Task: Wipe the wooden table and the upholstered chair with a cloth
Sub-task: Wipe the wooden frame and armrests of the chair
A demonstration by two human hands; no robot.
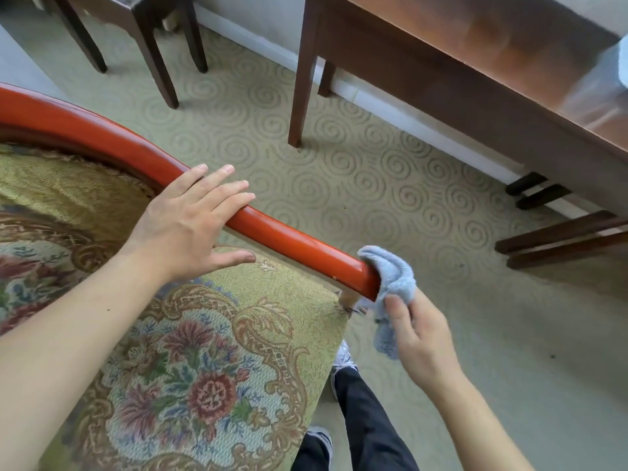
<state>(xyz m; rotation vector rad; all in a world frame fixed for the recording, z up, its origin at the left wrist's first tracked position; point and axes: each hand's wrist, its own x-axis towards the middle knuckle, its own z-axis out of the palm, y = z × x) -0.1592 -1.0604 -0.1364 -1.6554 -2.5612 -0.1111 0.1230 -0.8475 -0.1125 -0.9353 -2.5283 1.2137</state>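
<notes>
Cloth (390, 287), pale blue and bunched, is pressed over the rounded end of the red-lacquered armrest (295, 239) of the upholstered chair (204, 368), covering the tip and hanging down beside it. Right hand (421, 341) grips the lower part of the cloth, thumb and fingers closed on the fabric, just below and beside the armrest end. Left hand (190, 219) lies flat across the same rail further back, fingers spread and extended over the wood, thumb resting toward the seat side; it holds nothing. Chair seat carries floral tapestry upholstery in green, red and blue, its front corner directly beneath the armrest end. Person's dark trouser leg (370, 430) and a shoe show below that corner. Wooden table (475, 62) stands well apart at upper right against the wall, on a swirl-patterned carpet (339, 185). Dark furniture legs (159, 52) stand at upper left.
</notes>
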